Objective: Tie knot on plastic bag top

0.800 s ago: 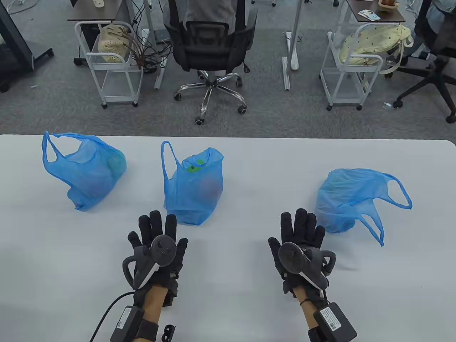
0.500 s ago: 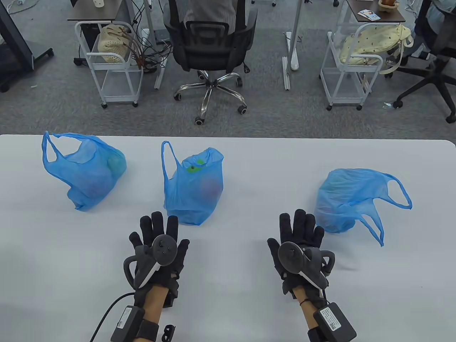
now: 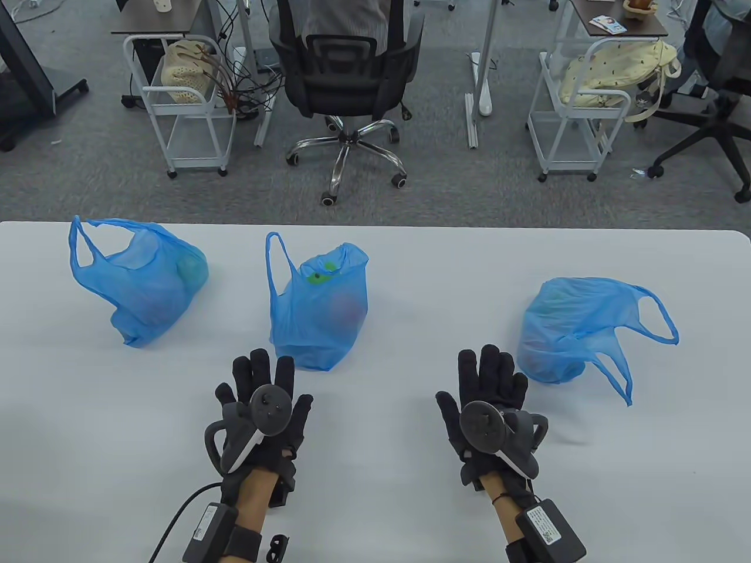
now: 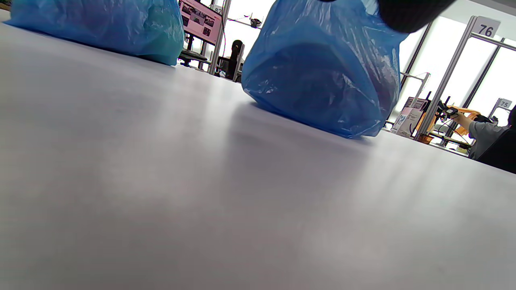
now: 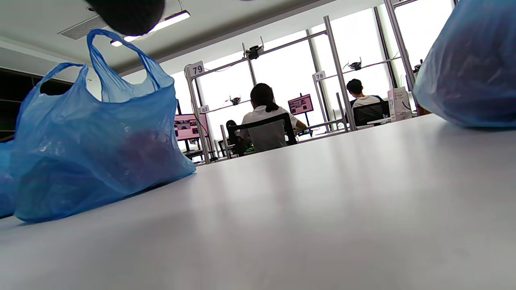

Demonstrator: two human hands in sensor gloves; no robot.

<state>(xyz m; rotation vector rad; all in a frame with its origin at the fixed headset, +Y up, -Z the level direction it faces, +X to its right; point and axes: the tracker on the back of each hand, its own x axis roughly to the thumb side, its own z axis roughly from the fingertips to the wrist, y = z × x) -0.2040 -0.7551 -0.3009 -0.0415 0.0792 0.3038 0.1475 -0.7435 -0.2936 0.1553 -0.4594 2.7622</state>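
Three translucent blue bags [image 3: 320, 311] are set on a white table [image 3: 410, 281]. Green, and perhaps something reddish, is seen through the middle one. Both hands [image 3: 261, 410] are gloved in black.

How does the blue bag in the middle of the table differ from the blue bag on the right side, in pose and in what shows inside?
The middle bag stands upright with one handle loop raised; the right bag slumps sideways, its handles trailing toward the table's right edge. Green items show at the middle bag's open top; the right bag's contents are only dim shapes. The middle bag sits ahead of the left hand, the right bag beside the right hand. Both are thin blue plastic, untied, untouched.
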